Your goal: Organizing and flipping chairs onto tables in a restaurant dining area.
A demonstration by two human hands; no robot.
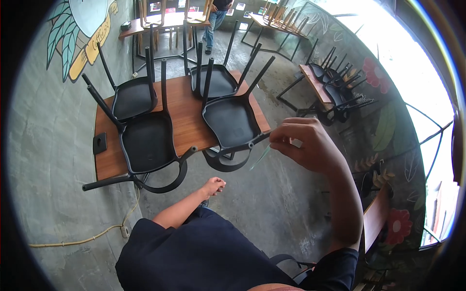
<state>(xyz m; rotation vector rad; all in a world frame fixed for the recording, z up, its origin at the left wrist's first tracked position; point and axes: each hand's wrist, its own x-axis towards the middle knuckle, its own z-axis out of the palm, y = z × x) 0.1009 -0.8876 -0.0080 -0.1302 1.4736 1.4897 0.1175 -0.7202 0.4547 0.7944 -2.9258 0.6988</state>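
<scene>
My right hand (304, 143) is raised at the right of the table, its fingertips pinching a thin, pale green strip (260, 157) that hangs down; its material is unclear. Low in front of my body, my left hand (214, 186) has its fingers curled, and nothing shows in it. Before me is a wooden table (185, 120) bearing several black plastic chairs, turned upside down with legs up. The nearest are a chair (147, 145) at the left and a chair (233, 122) nearer my right hand, their curved backs hanging past the table's near edge.
A black box-like object (99, 143) lies at the table's left end by the concrete wall (54, 145). A yellow cable (91, 238) runs to a wall socket (125, 231). A person (216, 22) stands at the back near tables with upturned wooden chairs. Another chair-loaded table (315, 85) stands right.
</scene>
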